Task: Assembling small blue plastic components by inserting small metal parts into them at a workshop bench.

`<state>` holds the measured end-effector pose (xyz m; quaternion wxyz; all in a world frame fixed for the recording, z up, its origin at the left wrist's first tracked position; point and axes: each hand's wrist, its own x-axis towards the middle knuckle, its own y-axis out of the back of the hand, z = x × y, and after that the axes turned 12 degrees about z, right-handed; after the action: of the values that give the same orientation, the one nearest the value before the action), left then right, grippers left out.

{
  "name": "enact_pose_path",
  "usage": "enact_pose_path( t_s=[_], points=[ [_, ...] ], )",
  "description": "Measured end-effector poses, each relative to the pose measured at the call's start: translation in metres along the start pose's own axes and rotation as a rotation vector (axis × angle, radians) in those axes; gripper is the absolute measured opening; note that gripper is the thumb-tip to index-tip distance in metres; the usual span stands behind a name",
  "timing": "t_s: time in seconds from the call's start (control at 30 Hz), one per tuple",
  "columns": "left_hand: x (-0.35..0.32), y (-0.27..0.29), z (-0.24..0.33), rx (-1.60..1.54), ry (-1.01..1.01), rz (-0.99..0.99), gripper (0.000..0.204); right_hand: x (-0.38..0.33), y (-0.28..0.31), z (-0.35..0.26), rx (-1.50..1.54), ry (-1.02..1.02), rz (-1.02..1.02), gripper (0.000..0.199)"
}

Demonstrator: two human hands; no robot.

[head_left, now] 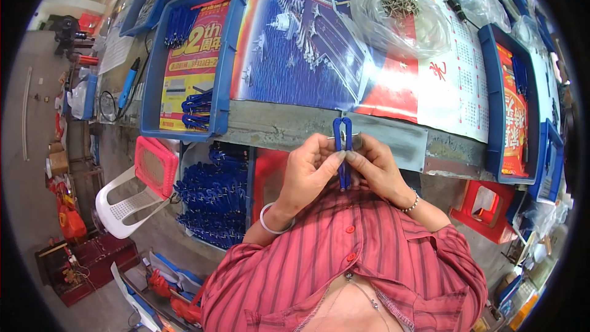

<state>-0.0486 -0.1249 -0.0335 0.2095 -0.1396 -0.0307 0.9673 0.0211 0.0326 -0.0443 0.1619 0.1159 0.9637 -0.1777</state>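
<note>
Just over the front edge of the workbench (270, 124), my two hands hold a slim blue plier-like tool (343, 175) upright in front of my chest. It has two blue legs side by side with a narrow gap between them. My left hand (312, 165) pinches it from the left, thumb laid against the legs. From the other side my right hand (380, 167) closes on it, its thumb tip almost meeting the left one. A thin metal pin (332, 138) sticks out sideways near the upper end. The fingers hide part of the tool's middle.
A blue tray (225, 80) with blue tools stands left on the bench, another blue tray (488, 95) on the right. Small metal parts lie in a plastic bag (369, 15) at the back. Below left are a crate of blue tools (212, 200) and a pink-and-white chair (126, 209).
</note>
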Motion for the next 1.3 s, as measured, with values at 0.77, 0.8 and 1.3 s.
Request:
enact_pose_path(
  t_s=[0.77, 0.8, 1.3],
  points=[
    [0.031, 0.068, 0.033, -0.154, 0.031, 0.042, 0.017, 0.039, -0.051, -0.006, -0.316, 0.037, -0.226, 0.017],
    [0.031, 0.078, 0.032, -0.036, 0.006, -0.018, 0.016, 0.04, -0.057, -0.004, -0.348, 0.044, -0.258, 0.018],
    [0.101, 0.283, 0.11, 0.06, -0.225, 0.588, 0.014, 0.032, -0.05, 0.0, -0.403, -0.043, -0.194, 0.018]
  ],
)
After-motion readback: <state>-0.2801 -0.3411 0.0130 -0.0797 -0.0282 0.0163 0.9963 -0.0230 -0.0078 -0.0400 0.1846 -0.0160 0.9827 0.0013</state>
